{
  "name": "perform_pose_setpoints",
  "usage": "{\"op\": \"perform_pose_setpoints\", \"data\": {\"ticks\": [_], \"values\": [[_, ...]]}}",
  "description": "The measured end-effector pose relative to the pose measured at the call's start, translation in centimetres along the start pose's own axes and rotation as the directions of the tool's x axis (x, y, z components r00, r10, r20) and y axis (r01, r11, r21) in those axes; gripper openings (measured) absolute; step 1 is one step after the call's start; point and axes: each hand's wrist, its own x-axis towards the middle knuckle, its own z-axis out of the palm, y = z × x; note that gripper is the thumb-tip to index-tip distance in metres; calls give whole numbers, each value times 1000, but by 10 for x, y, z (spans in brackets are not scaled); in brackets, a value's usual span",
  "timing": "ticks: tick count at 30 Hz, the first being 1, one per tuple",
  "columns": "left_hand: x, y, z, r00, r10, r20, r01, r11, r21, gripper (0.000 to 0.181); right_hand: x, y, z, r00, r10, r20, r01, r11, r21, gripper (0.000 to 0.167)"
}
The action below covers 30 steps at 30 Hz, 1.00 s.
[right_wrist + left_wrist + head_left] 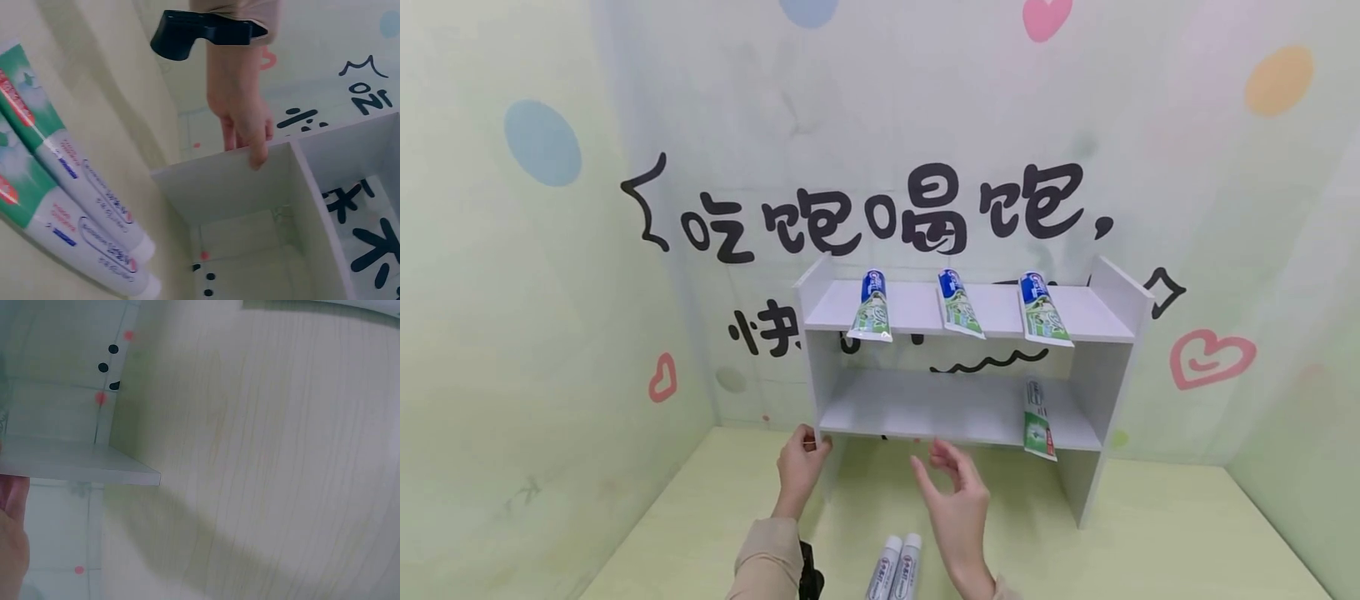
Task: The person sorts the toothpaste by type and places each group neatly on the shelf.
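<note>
Evidently, the desk (pixel 688 533) bears a white two-tier shelf unit (pixel 917 400), standing upright. Its thin panels look stiff, and the unit probably light enough to slide if nudged; the side panel's front edge offers a sound hold, and the left hand (pixel 802 462) pinches it there, thumb over the edge. The right hand (pixel 958 504) appears empty, thumb and fingers moderately apart, before the lower tier. Two toothpaste tubes (pixel 882 577) lie side by side on the desk near it, caps toward the unit: judged light, soft-walled and slippery, best taken round the body. Three blue-and-green tubes (pixel 960 307) above and one green tube (pixel 1037 425) at lower right overhang the boards, liable to be knocked.
</note>
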Motion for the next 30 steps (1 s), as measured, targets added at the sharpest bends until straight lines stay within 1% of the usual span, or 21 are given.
{"op": "perform_pose_setpoints", "data": {"ticks": [3,6,8,13,16,19,22,24,25,26,28,30], "values": [[1,0,0,1000,-12,1,12,1000,-13,12,-14,11,0,993,118,14,-117,992,-44,38],[3,0,-1,1000,-22,-8,21,999,-27,12,-28,19,0,973,228,20,-226,971,-80,39],[5,0,-2,999,-25,-21,24,999,-36,12,-36,25,0,958,285,21,-282,955,-95,41],[11,2,-3,999,-27,-37,25,999,-34,14,-49,39,-1,924,381,38,-374,919,-123,46],[13,4,-3,999,-37,-30,36,999,-34,15,-55,45,-2,902,428,53,-416,897,-152,48],[14,5,-3,999,-37,-18,36,999,-36,16,-62,50,-4,882,465,78,-440,871,-218,50],[14,5,-3,999,-40,-10,40,998,-40,16,-70,57,-6,854,507,118,-455,837,-303,51],[13,5,-3,999,-39,-7,38,999,-37,16,-75,61,-7,828,543,142,-468,808,-359,50],[13,5,-3,999,-36,-6,36,999,-35,16,-77,63,-7,811,563,156,-477,792,-382,50],[13,6,-3,999,-36,-4,36,999,-35,16,-78,64,-8,799,575,176,-478,785,-394,50],[12,6,-3,999,-33,-1,33,999,-32,16,-81,67,-10,766,603,223,-490,772,-406,50],[11,6,-2,999,-32,0,32,999,-34,16,-84,68,-12,732,620,282,-497,770,-401,52]]}}
